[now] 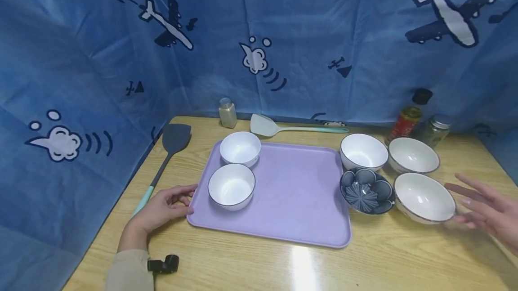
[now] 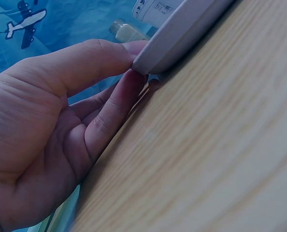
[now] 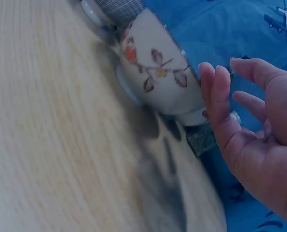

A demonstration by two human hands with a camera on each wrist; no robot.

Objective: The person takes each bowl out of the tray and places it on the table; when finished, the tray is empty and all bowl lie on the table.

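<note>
I'm watching the left hand (image 1: 162, 208) pinching the left edge of the purple tray (image 1: 299, 192), thumb over the rim and fingers beneath, and that hold is looking sound for steadying it flat on the bench (image 1: 230, 261). The right hand (image 1: 491, 212) is holding nothing; its fingers are standing spread just beside the front cream bowl (image 1: 425, 199) (whether a fingertip is touching, I can't tell). That bowl is sitting upright on the bench to the right of the tray, close beside the dark patterned bowl (image 1: 366, 192) and in front of the rear cream bowl (image 1: 413, 156). For a clean grasp I'd be setting the thumb over the rim and the fingers against the flowered outer wall, then lifting straight up, since dragging sideways is risking a knock. With two white bowls (image 1: 232, 187) resting near the pinched edge, I'd be avoiding any tilt there.
</note>
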